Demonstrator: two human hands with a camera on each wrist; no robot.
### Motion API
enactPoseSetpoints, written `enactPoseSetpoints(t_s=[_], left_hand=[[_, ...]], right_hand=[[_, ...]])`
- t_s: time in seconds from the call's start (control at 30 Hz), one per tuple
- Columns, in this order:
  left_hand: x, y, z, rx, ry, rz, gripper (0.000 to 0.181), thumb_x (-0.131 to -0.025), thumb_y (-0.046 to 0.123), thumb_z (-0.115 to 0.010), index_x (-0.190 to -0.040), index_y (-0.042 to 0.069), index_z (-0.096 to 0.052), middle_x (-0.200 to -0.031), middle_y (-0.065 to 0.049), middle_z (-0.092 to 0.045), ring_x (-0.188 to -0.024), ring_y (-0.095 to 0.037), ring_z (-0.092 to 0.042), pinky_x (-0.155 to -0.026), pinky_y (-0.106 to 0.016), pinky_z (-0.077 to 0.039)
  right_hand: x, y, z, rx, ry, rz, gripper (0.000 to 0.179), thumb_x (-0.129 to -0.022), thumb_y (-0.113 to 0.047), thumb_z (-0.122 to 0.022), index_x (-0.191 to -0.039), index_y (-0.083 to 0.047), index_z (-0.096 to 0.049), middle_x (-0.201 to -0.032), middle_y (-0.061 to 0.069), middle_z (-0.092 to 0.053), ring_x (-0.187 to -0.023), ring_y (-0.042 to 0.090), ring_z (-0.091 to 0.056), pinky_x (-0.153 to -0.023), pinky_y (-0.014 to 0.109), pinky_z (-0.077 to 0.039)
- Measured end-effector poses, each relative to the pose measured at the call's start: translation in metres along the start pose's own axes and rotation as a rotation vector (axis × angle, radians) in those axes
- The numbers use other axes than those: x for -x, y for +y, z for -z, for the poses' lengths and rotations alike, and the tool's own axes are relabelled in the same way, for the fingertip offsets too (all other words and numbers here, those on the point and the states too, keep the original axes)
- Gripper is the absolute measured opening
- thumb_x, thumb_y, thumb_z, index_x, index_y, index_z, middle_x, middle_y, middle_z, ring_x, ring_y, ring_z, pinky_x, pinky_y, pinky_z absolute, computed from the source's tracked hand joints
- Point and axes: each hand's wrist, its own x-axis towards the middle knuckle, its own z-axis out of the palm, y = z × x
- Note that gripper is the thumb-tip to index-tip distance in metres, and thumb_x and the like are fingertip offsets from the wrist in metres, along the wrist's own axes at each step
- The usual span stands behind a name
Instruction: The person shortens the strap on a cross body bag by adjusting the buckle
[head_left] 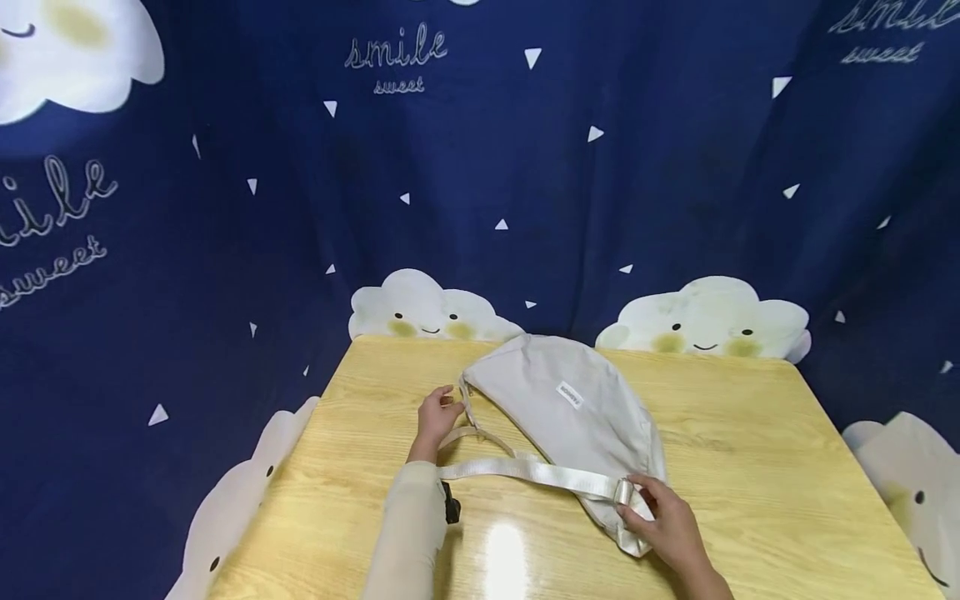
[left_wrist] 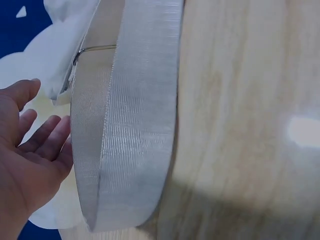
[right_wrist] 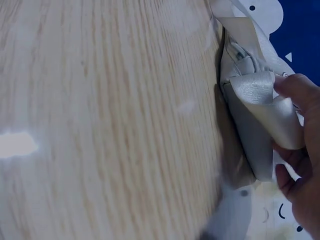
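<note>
A pale grey, crescent-shaped shoulder bag (head_left: pixel 577 417) with a small white label lies on the table. Its wide webbing strap (head_left: pixel 528 472) loops across in front of it; up close, the strap (left_wrist: pixel 140 115) fills the middle of the left wrist view. My right hand (head_left: pixel 671 525) pinches the strap by its slider (head_left: pixel 623 491) at the bag's near right end. Beside the bag's left corner, my left hand (head_left: pixel 437 421) has its fingers loosely bent. Nothing shows within that hand (left_wrist: pixel 37 145) in the left wrist view, where its fingertips come right beside the strap.
The wooden table (head_left: pixel 757 450) carries the bag and extends on both sides of it. Behind and around hangs a dark blue curtain (head_left: pixel 465 150) printed with clouds and triangles. A black wrist device (head_left: pixel 452 505) sits at the left sleeve (head_left: pixel 408 525).
</note>
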Motion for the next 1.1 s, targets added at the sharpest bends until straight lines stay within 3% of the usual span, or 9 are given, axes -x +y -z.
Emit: enactPoseSetpoints(t_s=[0.13,0.23,0.4,0.53,0.67,0.83,1.0,1.1], left_hand=[[-0.010,-0.001,-0.005,0.039,-0.031,0.058,0.054,-0.084,0.008,-0.067,-0.132,-0.006,-0.046,-0.107,-0.024,-0.059,-0.099,-0.033,-0.056,-0.083,-0.042,-0.046],[-0.011,-0.002,-0.006,0.101,-0.058,0.111,0.060,-0.084,0.006,-0.065,-0.136,-0.006,-0.038,-0.111,-0.026,-0.057,-0.104,-0.035,-0.054,-0.086,-0.043,-0.045],[-0.007,-0.007,-0.014,0.224,-0.055,0.204,0.062,-0.085,0.002,-0.061,-0.139,-0.007,-0.032,-0.120,-0.028,-0.053,-0.099,-0.035,-0.057,-0.083,-0.039,-0.046],[-0.013,-0.009,-0.018,0.228,-0.047,0.215,0.062,-0.084,0.003,-0.063,-0.138,-0.007,-0.034,-0.131,-0.030,-0.044,-0.088,-0.032,-0.062,-0.076,-0.034,-0.049],[-0.018,-0.004,-0.019,0.206,-0.050,0.211,0.064,-0.082,0.004,-0.065,-0.138,-0.005,-0.036,-0.134,-0.028,-0.041,-0.088,-0.030,-0.062,-0.075,-0.034,-0.050],[-0.022,-0.004,-0.019,0.192,-0.072,0.217,0.064,-0.082,0.000,-0.065,-0.139,-0.002,-0.036,-0.132,-0.026,-0.045,-0.083,-0.027,-0.063,-0.070,-0.032,-0.050],[-0.026,-0.005,-0.017,0.199,-0.085,0.210,0.064,-0.081,-0.002,-0.064,-0.140,0.000,-0.037,-0.131,-0.025,-0.047,-0.080,-0.028,-0.062,-0.064,-0.032,-0.051],[-0.029,-0.007,-0.018,0.152,-0.088,0.207,0.067,-0.080,-0.005,-0.064,-0.140,0.001,-0.037,-0.126,-0.025,-0.051,-0.081,-0.029,-0.062,-0.062,-0.032,-0.052]], right_hand=[[0.001,0.003,0.002,-0.027,-0.048,-0.080,0.051,-0.064,-0.015,-0.086,-0.109,-0.005,-0.064,-0.077,-0.007,-0.054,-0.071,0.006,-0.051,-0.061,0.023,-0.048],[0.001,0.001,0.003,-0.037,-0.042,-0.092,0.055,-0.065,-0.015,-0.086,-0.113,-0.003,-0.063,-0.084,-0.001,-0.057,-0.074,0.012,-0.052,-0.063,0.026,-0.047],[0.003,-0.007,-0.002,0.004,-0.018,-0.017,0.047,-0.072,-0.011,-0.080,-0.114,0.000,-0.062,-0.107,0.013,-0.059,-0.095,0.028,-0.053,-0.076,0.036,-0.043],[-0.006,-0.015,-0.012,0.014,-0.039,0.038,0.034,-0.080,-0.002,-0.069,-0.113,0.002,-0.062,-0.114,0.017,-0.058,-0.104,0.034,-0.052,-0.082,0.047,-0.040],[-0.015,-0.019,-0.019,0.094,-0.093,0.027,0.022,-0.083,-0.002,-0.066,-0.105,-0.003,-0.068,-0.102,0.009,-0.065,-0.095,0.029,-0.058,-0.073,0.050,-0.045],[-0.017,-0.018,-0.022,0.190,-0.151,-0.031,0.018,-0.077,-0.003,-0.070,-0.091,-0.012,-0.070,-0.083,-0.005,-0.062,-0.079,0.018,-0.056,-0.061,0.040,-0.042],[-0.017,-0.019,-0.021,0.191,-0.154,-0.089,0.019,-0.071,-0.001,-0.066,-0.087,-0.011,-0.069,-0.077,-0.007,-0.059,-0.072,0.016,-0.051,-0.060,0.039,-0.040],[-0.016,-0.021,-0.019,0.218,-0.168,-0.137,0.019,-0.068,-0.003,-0.063,-0.084,-0.012,-0.068,-0.070,-0.008,-0.057,-0.071,0.018,-0.052,-0.057,0.042,-0.039]])
